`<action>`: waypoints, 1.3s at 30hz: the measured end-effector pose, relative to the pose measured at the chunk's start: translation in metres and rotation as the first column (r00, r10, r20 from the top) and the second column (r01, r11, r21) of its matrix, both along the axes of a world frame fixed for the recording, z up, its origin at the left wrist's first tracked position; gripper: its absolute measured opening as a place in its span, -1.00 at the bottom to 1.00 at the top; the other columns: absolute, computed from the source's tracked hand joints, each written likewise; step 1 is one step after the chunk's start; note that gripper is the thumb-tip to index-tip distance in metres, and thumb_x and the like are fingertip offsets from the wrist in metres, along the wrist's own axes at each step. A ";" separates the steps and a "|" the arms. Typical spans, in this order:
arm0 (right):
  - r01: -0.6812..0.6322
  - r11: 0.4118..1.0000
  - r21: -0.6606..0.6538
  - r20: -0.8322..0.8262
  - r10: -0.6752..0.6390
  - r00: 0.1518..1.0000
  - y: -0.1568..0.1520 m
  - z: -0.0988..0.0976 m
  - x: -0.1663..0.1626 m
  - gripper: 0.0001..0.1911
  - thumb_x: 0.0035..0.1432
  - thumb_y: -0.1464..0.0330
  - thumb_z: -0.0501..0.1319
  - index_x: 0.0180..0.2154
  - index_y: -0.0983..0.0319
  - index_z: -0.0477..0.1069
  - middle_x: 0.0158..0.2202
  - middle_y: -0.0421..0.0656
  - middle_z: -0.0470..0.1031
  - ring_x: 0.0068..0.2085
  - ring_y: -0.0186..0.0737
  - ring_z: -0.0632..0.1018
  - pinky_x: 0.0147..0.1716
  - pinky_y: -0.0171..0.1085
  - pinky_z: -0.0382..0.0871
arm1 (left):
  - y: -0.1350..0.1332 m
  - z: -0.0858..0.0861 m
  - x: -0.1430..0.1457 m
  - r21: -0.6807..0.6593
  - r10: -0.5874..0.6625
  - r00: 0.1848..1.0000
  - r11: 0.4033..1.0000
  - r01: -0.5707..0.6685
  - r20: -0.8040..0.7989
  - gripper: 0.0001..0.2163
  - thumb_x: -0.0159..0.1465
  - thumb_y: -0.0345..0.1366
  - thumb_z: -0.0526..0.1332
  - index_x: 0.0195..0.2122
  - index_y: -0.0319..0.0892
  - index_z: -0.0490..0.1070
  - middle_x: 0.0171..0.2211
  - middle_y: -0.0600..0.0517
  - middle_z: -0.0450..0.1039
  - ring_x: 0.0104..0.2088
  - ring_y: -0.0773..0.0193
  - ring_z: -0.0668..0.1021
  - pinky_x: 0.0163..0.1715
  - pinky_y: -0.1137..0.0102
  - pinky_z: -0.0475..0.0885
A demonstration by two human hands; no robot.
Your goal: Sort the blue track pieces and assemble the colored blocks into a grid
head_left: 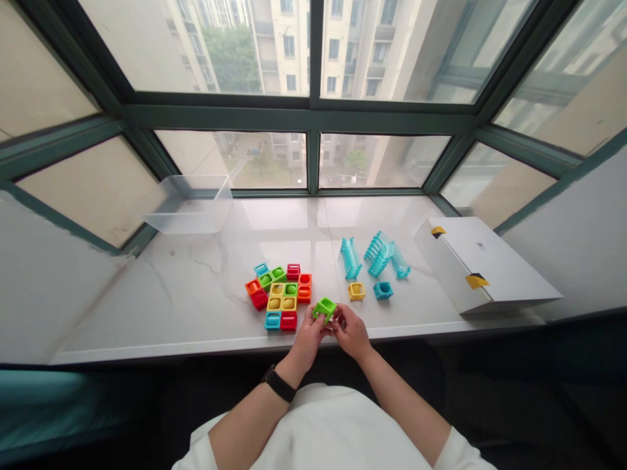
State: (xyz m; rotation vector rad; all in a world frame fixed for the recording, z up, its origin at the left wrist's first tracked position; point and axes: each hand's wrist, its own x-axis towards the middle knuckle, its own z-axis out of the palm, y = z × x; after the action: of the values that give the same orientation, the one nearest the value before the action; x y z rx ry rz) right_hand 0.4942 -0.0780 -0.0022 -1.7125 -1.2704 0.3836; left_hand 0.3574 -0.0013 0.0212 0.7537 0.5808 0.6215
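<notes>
Both hands meet near the front edge of a white marble sill [196, 300], closed together on a green cube block [324, 308]. My left hand [307, 336], with a black watch on its wrist, pinches the block from the left. My right hand [349, 329] pinches it from the right. Just to the left of the hands lies a cluster of joined coloured cube blocks [281, 295] in red, orange, yellow, green and blue. A loose yellow block [356, 291] and a loose blue block [383, 290] rest just behind the right hand.
Several translucent teal track pieces [377, 256] lie behind the loose blocks. A white cardboard box [482, 264] with yellow tape sits at the right. A clear plastic bin [189, 205] stands at the back left by the window frame [313, 117].
</notes>
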 end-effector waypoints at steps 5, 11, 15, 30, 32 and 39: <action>-0.015 0.998 0.066 -0.028 0.017 0.999 -0.004 0.001 -0.002 -0.41 0.26 0.47 0.15 0.30 0.06 0.30 0.07 -0.04 0.47 -0.24 -0.19 0.56 -0.27 -0.21 0.53 | 0.008 -0.002 -0.001 -0.111 -0.032 0.999 0.993 0.035 0.029 -0.53 0.21 -0.07 0.50 0.00 -0.07 0.34 -0.05 -0.03 0.61 -0.19 0.22 0.68 -0.18 0.34 0.55; -0.054 0.995 0.089 -0.155 0.067 0.986 -0.001 0.007 0.007 -0.67 0.27 0.37 0.25 0.07 0.10 0.52 0.09 -0.02 0.44 -0.13 -0.15 0.58 -0.27 -0.22 0.57 | 0.008 -0.009 0.002 -0.089 -0.011 0.999 0.996 0.015 0.041 -0.61 0.16 -0.11 0.55 -0.18 -0.12 0.40 -0.14 0.02 0.61 -0.05 0.19 0.67 0.13 0.19 0.54; -0.098 0.993 0.071 -0.157 0.108 0.982 0.001 0.009 0.012 -0.79 0.27 0.36 0.26 -0.08 0.14 0.60 0.00 -0.02 0.51 -0.14 -0.11 0.58 -0.24 -0.20 0.56 | 0.006 -0.018 0.003 -0.018 -0.091 0.996 0.996 0.091 -0.017 -0.59 0.18 -0.02 0.52 -0.15 -0.17 0.46 -0.17 -0.03 0.61 -0.07 0.15 0.67 0.10 0.15 0.57; -0.020 0.998 0.055 -0.337 0.038 0.941 0.005 0.001 0.018 -0.69 0.28 0.08 0.32 -0.33 0.18 0.53 -0.20 -0.10 0.50 -0.24 -0.15 0.53 -0.33 -0.25 0.46 | 0.013 -0.022 -0.002 0.023 -0.198 0.979 0.980 0.200 -0.057 -0.51 0.19 0.05 0.49 -0.03 -0.16 0.46 -0.25 0.02 0.60 -0.35 0.26 0.67 -0.11 0.23 0.59; -0.025 0.998 0.058 -0.313 0.042 0.949 0.005 0.002 0.018 -0.67 0.30 0.07 0.30 -0.36 0.17 0.49 -0.31 -0.15 0.47 -0.30 -0.19 0.48 -0.35 -0.27 0.42 | 0.012 -0.023 -0.001 0.035 -0.186 0.981 0.981 0.189 -0.057 -0.53 0.20 0.07 0.48 -0.10 -0.17 0.44 -0.33 0.04 0.59 -0.38 0.28 0.65 -0.16 0.28 0.58; -0.066 0.997 0.046 -0.285 0.077 0.955 0.003 0.011 0.019 -0.67 0.31 0.08 0.31 -0.37 0.18 0.51 -0.38 -0.20 0.43 -0.35 -0.23 0.44 -0.37 -0.28 0.34 | 0.010 -0.020 -0.004 0.081 -0.221 0.972 0.970 0.227 -0.080 -0.51 0.27 0.10 0.40 -0.02 -0.20 0.44 -0.40 0.01 0.59 -0.40 0.24 0.65 -0.29 0.34 0.54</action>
State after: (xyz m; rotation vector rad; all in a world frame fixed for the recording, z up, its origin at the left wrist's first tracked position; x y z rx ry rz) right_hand 0.5131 -0.0752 0.0083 -1.5192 -1.1207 0.6249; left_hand 0.3535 0.0092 0.0010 0.9149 0.5258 0.4150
